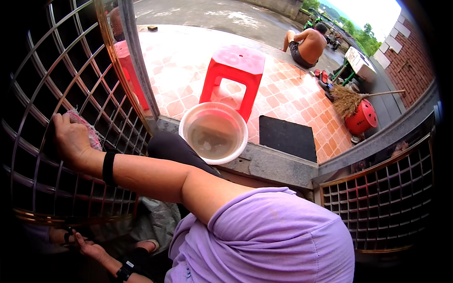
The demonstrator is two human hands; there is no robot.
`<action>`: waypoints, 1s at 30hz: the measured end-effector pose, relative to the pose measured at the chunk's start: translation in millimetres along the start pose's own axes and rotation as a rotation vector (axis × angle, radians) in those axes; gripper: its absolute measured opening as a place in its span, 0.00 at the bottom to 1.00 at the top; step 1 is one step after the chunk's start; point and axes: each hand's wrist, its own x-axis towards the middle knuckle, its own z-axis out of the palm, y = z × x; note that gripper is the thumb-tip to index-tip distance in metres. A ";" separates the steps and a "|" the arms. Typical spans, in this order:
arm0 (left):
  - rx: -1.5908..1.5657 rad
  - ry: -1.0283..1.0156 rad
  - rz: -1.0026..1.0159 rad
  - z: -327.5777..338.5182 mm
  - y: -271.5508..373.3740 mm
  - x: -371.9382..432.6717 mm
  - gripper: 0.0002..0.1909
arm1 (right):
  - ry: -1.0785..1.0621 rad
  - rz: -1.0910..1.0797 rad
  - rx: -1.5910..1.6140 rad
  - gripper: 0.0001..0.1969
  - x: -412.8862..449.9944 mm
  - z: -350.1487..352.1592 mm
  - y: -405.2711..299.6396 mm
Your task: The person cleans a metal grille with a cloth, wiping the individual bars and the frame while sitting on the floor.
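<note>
My right hand (72, 136), at the left, presses a frayed pink-and-white cloth (86, 129) against the metal grille (63, 95) of a door. A black band circles that wrist. Lower down, my left hand (90, 248) is beside the glossy panel under the grille, thumb raised, with nothing visible in it; a dark watch is on its wrist. Whether it touches the panel is unclear. Near my knee, a pale plastic basin (244, 141) of cloudy water rests at the stone threshold (272, 164), in front of a red plastic stool (236, 65).
A black mat (288, 138) lies beyond the threshold. Another grille door panel (378, 198) stands at the right. Outside are a straw broom (345, 99), a red bucket (361, 118), shoes, a white box (360, 63) and a seated person (309, 46) facing away.
</note>
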 end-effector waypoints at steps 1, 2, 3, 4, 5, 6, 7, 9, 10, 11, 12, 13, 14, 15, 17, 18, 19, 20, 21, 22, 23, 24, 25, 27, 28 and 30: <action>-0.029 0.008 0.029 5.4 2.4 -4.8 0.19 | -0.014 -0.006 -0.006 0.14 0.2 -0.2 1.2; -0.044 0.013 0.044 9.0 7.0 -9.5 0.19 | -0.029 -0.012 -0.011 0.14 0.3 -0.3 1.4; -0.058 0.018 0.059 12.4 11.4 -14.2 0.19 | -0.030 -0.012 -0.009 0.14 0.4 0.2 1.6; -0.058 0.010 0.069 13.1 13.3 -16.5 0.19 | -0.037 -0.014 -0.011 0.14 0.4 0.7 1.8; -0.059 0.007 0.074 11.4 12.3 -15.2 0.19 | -0.045 -0.018 -0.014 0.14 0.7 1.1 1.1; -0.061 0.004 0.079 10.1 11.1 -14.2 0.19 | -0.046 -0.019 -0.013 0.14 0.7 0.4 0.3; -0.038 0.030 0.042 6.3 5.3 -8.3 0.19 | -0.037 -0.019 -0.007 0.14 0.6 -1.8 -0.6; -0.015 0.059 0.006 8.8 8.0 -10.3 0.19 | -0.029 -0.019 0.001 0.13 0.3 -4.5 -1.2; -0.036 0.050 0.022 10.7 8.6 -12.8 0.19 | -0.024 -0.028 0.006 0.14 -0.2 -5.3 -0.6; -0.046 0.045 0.031 11.6 9.9 -13.9 0.19 | -0.017 -0.038 0.010 0.14 -0.3 -5.9 -0.2; -0.056 0.040 0.040 12.6 11.1 -15.0 0.19 | -0.017 -0.038 0.011 0.14 -0.1 -5.6 0.6; -0.048 0.037 0.033 12.1 10.1 -14.0 0.19 | -0.023 -0.039 0.004 0.14 0.2 -4.9 1.7; -0.043 0.037 0.030 11.9 11.1 -14.7 0.19 | -0.030 -0.039 -0.001 0.14 0.2 -3.9 1.6; -0.038 0.036 0.026 12.4 12.2 -15.6 0.19 | -0.031 -0.038 0.000 0.14 0.1 -4.7 1.4; -0.051 0.003 0.064 14.6 13.3 -17.6 0.19 | 0.000 -0.051 0.003 0.10 0.6 -9.1 0.2; -0.056 -0.007 0.078 15.5 13.9 -17.4 0.19 | -0.001 -0.051 0.006 0.10 1.3 -8.1 0.5; -0.056 -0.004 0.084 15.7 11.5 -15.0 0.19 | 0.007 -0.053 -0.011 0.10 2.0 -6.7 1.8; -0.054 -0.001 0.086 16.5 11.9 -15.8 0.19 | 0.012 -0.054 -0.027 0.10 1.7 -5.2 2.3; -0.052 0.004 0.090 17.1 13.1 -16.6 0.18 | 0.024 -0.045 -0.010 0.10 1.7 -3.6 1.5; -0.069 -0.003 0.085 17.9 14.9 -18.0 0.18 | 0.022 -0.044 -0.002 0.10 1.9 -2.1 3.0; -0.087 -0.022 0.097 4.5 9.0 -12.0 0.18 | 0.054 -0.085 0.044 0.10 0.2 0.6 2.9; -0.106 -0.040 0.108 -6.1 6.6 -8.4 0.17 | 0.081 -0.128 0.101 0.11 -1.5 4.7 0.3; -0.121 -0.012 0.120 -8.8 -3.4 -7.6 0.17 | 0.114 -0.165 0.151 0.11 -3.0 0.9 4.3; -0.137 0.044 0.150 -6.1 -11.5 -5.5 0.17 | 0.129 -0.173 0.284 0.09 -8.2 2.3 17.6; -0.157 0.034 0.155 8.3 -16.6 -2.8 0.17 | 0.128 -0.162 0.272 0.10 -7.8 -3.2 30.8; -0.180 0.051 0.127 28.1 4.1 -22.4 0.16 | 0.056 -0.190 0.333 0.12 -8.5 -10.7 43.3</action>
